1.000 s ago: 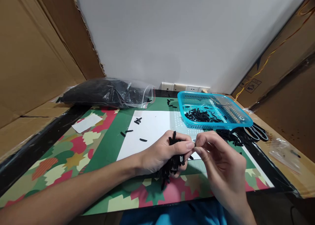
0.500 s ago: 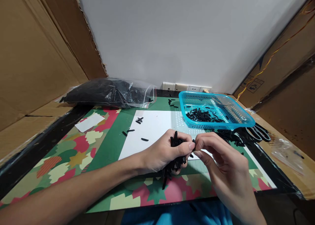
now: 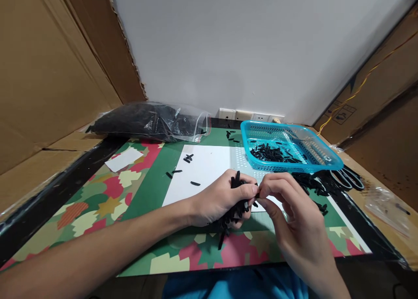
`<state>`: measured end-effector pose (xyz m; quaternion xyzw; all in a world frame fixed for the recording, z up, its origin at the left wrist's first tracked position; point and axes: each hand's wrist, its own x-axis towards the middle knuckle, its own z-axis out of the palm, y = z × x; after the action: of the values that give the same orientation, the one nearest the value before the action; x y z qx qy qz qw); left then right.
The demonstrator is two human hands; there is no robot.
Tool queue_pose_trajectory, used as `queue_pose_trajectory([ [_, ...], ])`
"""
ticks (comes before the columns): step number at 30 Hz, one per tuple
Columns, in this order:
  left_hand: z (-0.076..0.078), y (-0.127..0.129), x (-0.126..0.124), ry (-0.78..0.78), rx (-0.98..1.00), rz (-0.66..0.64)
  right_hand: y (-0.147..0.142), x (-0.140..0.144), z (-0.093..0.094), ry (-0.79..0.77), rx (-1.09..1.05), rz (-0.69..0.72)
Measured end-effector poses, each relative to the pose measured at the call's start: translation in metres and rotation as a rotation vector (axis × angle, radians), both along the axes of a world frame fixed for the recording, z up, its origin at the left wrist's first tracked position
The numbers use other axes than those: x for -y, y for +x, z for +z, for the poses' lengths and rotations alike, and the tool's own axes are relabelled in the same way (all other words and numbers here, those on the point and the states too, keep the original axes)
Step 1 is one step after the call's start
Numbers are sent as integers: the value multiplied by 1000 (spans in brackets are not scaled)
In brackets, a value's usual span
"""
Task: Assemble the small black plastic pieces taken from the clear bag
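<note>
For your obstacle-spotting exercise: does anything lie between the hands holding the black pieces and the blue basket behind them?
Nothing visible blocks it. Left hand grips a bunch of black pieces; right hand pinches one. Only bare perforated white sheet lies before the blue basket.

1. Left hand point(image 3: 219, 201): bare, with no glove, ring or watch in view.
2. Right hand point(image 3: 291, 220): bare as well, with nothing worn on the fingers or wrist.
3. Both forearms are uncovered, no sleeve showing.
4. Blue clothing point(image 3: 235, 285) shows at the bottom edge, below the arms.
</note>
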<state>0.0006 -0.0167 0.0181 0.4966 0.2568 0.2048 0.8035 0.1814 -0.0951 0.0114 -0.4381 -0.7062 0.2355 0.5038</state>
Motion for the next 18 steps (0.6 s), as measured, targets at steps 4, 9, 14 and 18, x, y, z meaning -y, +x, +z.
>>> queue_pose_trajectory([
  [4, 3, 0, -3, -64, 104, 36, -3, 2, -2, -27, -59, 53],
  [9, 6, -2, -3, -180, 170, -44, -6, 4, -2, 5, -171, 66],
  [14, 6, -4, -1, -198, 193, -139, -6, 5, -1, 25, -227, 48],
  [18, 8, -4, 0, -200, 190, -150, -7, 5, 0, 21, -240, 48],
])
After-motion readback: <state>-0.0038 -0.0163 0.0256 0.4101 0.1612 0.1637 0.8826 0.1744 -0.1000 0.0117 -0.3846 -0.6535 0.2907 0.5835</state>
